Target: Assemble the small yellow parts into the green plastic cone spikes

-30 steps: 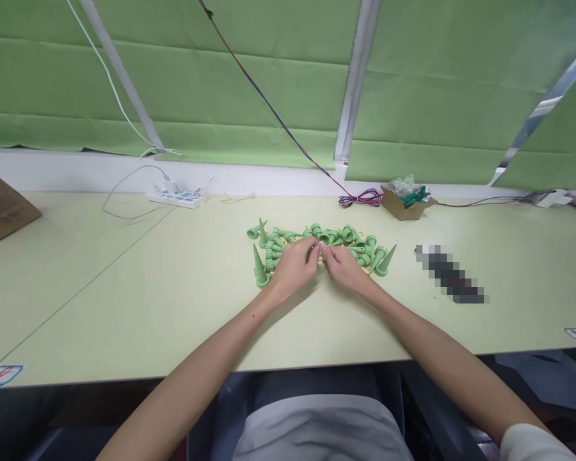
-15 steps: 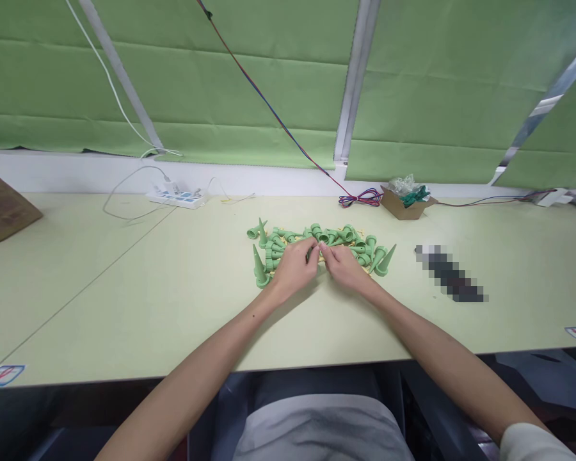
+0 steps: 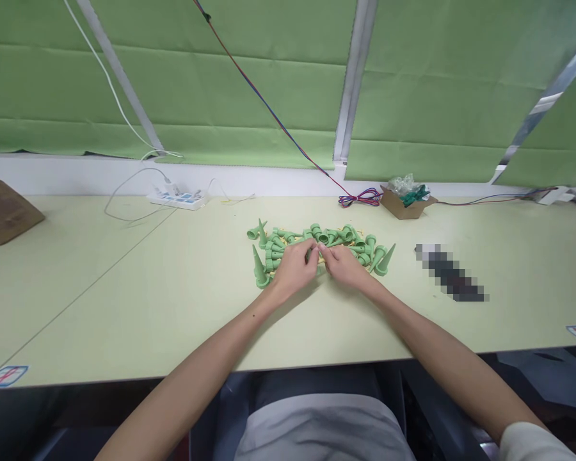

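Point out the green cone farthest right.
The green cone at the far right end, its tip slanting up and rightward; every other visible cone sits farther left.

Angled inward, close at the middle

Extends left forearm (image 3: 221, 349) and right forearm (image 3: 429, 331) forward, both bare, slanting towards each other from opposite sides. Holds left hand (image 3: 295, 266) and right hand (image 3: 346, 266) close together, well out ahead. Curls the fingers (image 3: 310, 244) of each, pointing right thumb (image 3: 323, 248) towards the left hand. Impossible to tell exactly where the two touch.
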`<action>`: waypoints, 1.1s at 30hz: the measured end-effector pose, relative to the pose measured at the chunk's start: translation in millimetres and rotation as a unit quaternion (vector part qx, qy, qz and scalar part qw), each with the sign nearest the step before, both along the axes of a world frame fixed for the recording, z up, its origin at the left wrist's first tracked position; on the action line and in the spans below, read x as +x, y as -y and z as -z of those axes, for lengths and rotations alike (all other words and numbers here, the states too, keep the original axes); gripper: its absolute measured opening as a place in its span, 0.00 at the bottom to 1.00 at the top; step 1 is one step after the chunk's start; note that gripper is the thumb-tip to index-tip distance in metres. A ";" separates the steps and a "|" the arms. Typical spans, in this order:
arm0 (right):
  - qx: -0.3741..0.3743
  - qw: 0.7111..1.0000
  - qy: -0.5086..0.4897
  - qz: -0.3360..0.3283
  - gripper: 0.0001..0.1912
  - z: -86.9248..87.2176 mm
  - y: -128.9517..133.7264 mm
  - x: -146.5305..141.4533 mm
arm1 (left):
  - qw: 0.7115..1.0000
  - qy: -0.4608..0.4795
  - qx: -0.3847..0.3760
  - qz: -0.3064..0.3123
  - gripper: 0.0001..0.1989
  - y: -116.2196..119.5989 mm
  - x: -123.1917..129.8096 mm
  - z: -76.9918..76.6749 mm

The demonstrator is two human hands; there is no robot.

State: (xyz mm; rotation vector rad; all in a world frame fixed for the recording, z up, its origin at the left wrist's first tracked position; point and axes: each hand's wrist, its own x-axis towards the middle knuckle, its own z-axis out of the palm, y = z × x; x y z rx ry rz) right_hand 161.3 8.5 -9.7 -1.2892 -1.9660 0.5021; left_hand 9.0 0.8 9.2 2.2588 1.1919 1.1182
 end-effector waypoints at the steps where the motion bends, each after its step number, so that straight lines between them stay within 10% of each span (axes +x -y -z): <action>1: -0.008 1.000 -0.007 0.000 0.30 0.0 0.1 -0.2 | 1.000 0.004 -0.004 0.001 0.13 -0.2 -0.1 -0.1; 9: -0.012 0.989 -0.143 -0.023 0.27 -7.5 9.5 -4.2 | 0.991 0.109 -0.078 0.017 0.16 -7.0 -2.6 -2.9; 33: 0.148 0.979 -0.107 -0.088 0.11 -13.0 29.0 -7.5 | 0.945 0.204 -0.206 0.150 0.17 5.0 -4.3 -16.5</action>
